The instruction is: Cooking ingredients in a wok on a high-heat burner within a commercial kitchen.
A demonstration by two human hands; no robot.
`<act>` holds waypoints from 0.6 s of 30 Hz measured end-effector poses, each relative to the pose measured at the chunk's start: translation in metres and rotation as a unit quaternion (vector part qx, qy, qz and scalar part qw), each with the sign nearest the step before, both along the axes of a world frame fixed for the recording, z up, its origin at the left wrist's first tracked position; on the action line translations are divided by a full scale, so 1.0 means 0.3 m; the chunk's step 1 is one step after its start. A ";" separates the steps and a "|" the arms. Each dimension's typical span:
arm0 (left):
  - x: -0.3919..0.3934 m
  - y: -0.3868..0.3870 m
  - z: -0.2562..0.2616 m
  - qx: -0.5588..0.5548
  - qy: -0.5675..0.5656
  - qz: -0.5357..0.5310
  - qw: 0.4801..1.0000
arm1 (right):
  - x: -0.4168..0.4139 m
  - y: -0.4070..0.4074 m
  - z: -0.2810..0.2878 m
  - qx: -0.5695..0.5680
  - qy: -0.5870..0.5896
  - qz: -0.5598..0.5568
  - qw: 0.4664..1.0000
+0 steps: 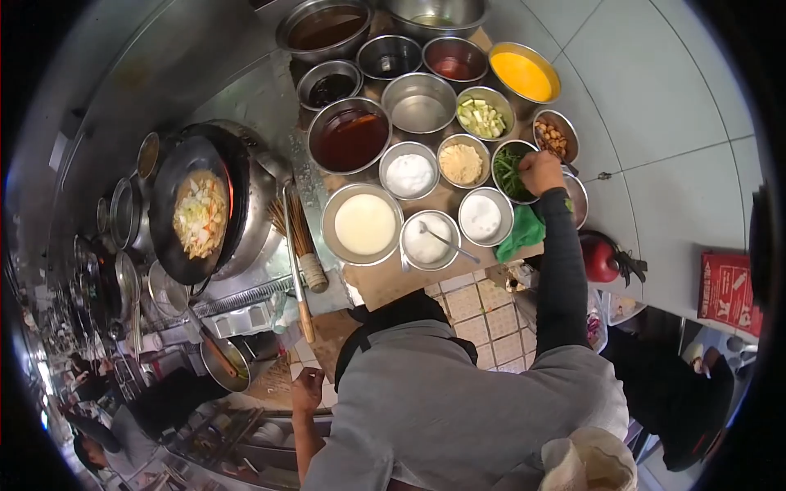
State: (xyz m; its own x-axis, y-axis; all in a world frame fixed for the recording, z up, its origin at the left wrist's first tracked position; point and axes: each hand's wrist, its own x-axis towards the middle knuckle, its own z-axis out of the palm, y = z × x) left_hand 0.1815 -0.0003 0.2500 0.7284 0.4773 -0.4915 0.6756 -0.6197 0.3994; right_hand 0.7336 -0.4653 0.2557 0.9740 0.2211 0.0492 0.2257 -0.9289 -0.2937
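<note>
My right hand [543, 173] reaches into a metal bowl of cut green leaves [508, 169]; its fingertips are at the leaves, and whether they grip any is hidden. Just beyond my wrist is a bowl of brown nuts or similar pieces [551, 136]. Low by my left side, my left hand [309, 390] hangs with curled fingers and nothing visible in it. A black wok [164, 245] on the left tilts over a burner and holds a mix of pale shreds and chopped vegetables [200, 215]. A flame-orange glow shows along its right edge.
Several metal bowls hold dark red liquid [349, 140], cream liquid [365, 224], yellow liquid [523, 72] and white granules [428, 239]. A long-handled ladle [293, 245] lies beside a bamboo wok brush [307, 255]. A green cloth [521, 232] lies near my right arm. Other people are nearby.
</note>
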 end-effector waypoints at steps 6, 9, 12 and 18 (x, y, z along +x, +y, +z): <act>0.000 -0.019 0.005 0.000 -0.004 0.041 0.999 | 0.025 -0.014 0.047 -0.020 0.002 -0.002 1.000; -0.007 0.012 -0.012 -0.059 -0.029 0.040 0.997 | 0.021 -0.089 -0.034 -0.132 0.001 0.023 0.991; -0.090 0.044 -0.042 -0.051 0.002 0.068 0.996 | -0.039 -0.101 0.015 0.143 0.051 0.007 0.988; -0.270 0.088 -0.074 -0.076 0.012 0.167 0.983 | -0.074 -0.157 0.033 0.419 0.172 -0.158 0.877</act>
State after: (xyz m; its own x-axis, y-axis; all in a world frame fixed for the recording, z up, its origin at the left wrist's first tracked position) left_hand 0.1005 0.0260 0.2277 0.5300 0.6083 -0.5907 0.8421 -0.2961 0.4507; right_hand 0.7114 -0.5123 0.2656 0.9692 -0.0367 -0.2437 -0.2407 -0.3543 -0.9036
